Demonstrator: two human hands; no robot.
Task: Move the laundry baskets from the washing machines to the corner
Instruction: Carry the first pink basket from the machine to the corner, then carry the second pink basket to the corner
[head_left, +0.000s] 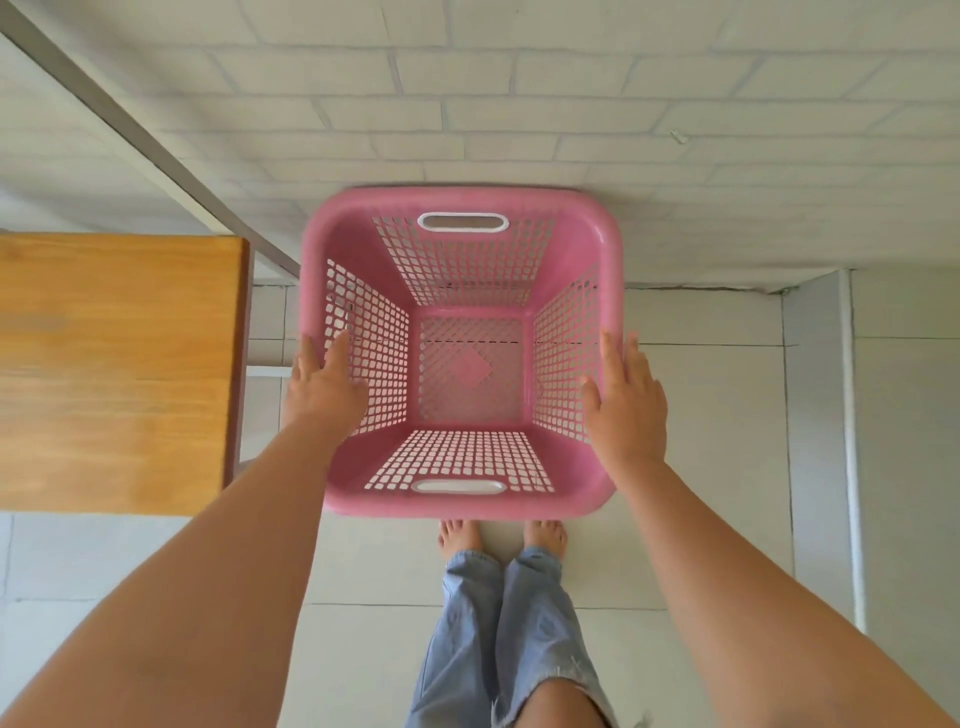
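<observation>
An empty pink laundry basket (462, 200) with perforated walls and two white-edged handle slots fills the middle of the view, seen from above. Its far rim lies close to the white brick wall (519, 104). My left hand (322, 387) grips the basket's left rim, thumb inside against the mesh. On the right rim is my right hand (628, 400), thumb inside and fingers stretched along the edge. The basket's near rim hangs over my bare toes. Whether its bottom touches the floor is hidden.
A wooden table top (114, 364) stands close on the left, nearly touching the basket's side. A grey metal bar (145, 130) runs diagonally behind it. A white pipe (852, 441) runs down a wall edge on the right. Pale floor tiles (717, 415) lie between.
</observation>
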